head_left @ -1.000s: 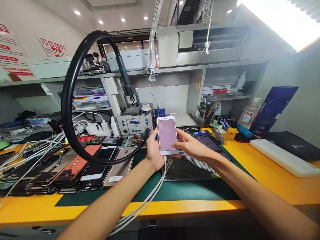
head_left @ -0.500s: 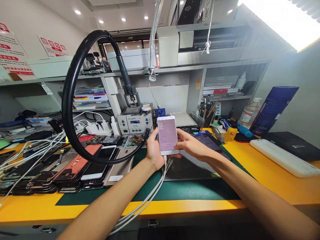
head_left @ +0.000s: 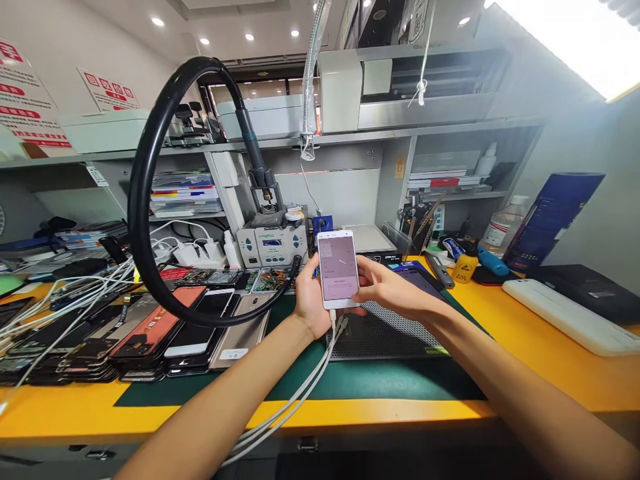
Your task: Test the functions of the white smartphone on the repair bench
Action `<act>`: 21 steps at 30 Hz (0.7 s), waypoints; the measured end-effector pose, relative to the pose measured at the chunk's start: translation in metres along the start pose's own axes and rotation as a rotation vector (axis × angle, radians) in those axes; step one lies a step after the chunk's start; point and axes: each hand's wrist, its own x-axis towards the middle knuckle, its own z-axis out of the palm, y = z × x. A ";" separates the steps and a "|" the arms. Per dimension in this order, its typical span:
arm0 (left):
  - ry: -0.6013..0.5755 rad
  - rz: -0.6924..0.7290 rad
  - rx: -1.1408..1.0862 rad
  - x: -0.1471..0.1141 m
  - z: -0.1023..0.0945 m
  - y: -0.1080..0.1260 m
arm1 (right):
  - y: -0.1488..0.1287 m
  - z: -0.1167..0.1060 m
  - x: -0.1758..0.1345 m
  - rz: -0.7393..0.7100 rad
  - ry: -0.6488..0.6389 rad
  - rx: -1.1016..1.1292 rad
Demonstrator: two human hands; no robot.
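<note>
A white smartphone with a lit screen is held upright over the bench, its screen facing me. My left hand is wrapped round its left side and lower back. At the right edge, my right hand grips the phone, its thumb by the lower right corner of the screen and the other fingers partly hidden behind. A white charging cable is plugged into the phone's bottom end and runs down with other white cables over the bench edge. Under the hands lies a black perforated plate on a green mat.
Stacked phones and screens cover the left of the yellow bench. A thick black hose loops from a soldering station. To the right are a yellow bottle, a white slab-like device and a black case.
The screen's content has changed, with a pale panel now across its lower part. My view has shifted slightly; both hands keep their hold on the phone.
</note>
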 end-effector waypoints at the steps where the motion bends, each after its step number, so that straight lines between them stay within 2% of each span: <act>1: -0.003 0.000 -0.001 0.000 0.000 0.000 | 0.001 -0.001 0.000 -0.002 -0.006 -0.011; 8: 0.018 0.009 -0.035 0.000 0.000 0.001 | 0.008 -0.007 0.001 -0.021 -0.042 -0.045; 13: 0.015 0.010 -0.025 0.002 -0.002 0.000 | 0.004 -0.003 0.002 0.008 0.010 -0.061; 21: 0.019 0.009 -0.013 0.001 -0.001 0.001 | 0.004 -0.001 0.002 0.005 0.008 -0.020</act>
